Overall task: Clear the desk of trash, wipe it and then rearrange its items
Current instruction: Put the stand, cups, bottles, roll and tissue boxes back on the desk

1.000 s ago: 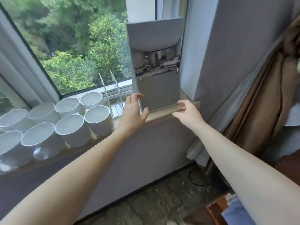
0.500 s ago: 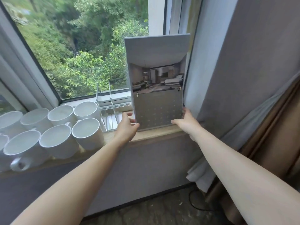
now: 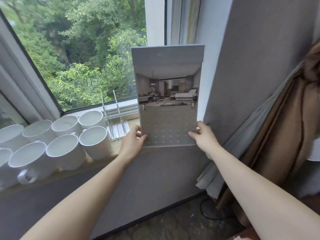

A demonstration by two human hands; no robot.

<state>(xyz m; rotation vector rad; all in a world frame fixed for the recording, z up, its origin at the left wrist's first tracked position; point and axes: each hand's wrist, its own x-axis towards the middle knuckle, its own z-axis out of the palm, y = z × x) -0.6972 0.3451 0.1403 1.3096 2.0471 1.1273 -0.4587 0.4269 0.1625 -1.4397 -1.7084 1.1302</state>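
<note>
A tall grey calendar (image 3: 167, 94) with a room photo and a date grid is upright in front of the window sill's right end. My left hand (image 3: 133, 141) pinches its lower left corner. My right hand (image 3: 203, 135) pinches its lower right edge, thumb on the front. Its bottom edge sits level with the front of the wooden sill (image 3: 110, 149); whether it touches the sill I cannot tell.
Several white mugs (image 3: 65, 151) crowd the left part of the sill. A clear acrylic holder (image 3: 115, 122) stands between the mugs and the calendar. A grey wall column and brown and grey curtains (image 3: 270, 135) are at the right. A black cable (image 3: 207, 212) lies on the stone floor.
Both hands went from open beside the calendar to gripping its lower corners. The calendar has come nearer and its bottom edge has moved to the sill's front.
</note>
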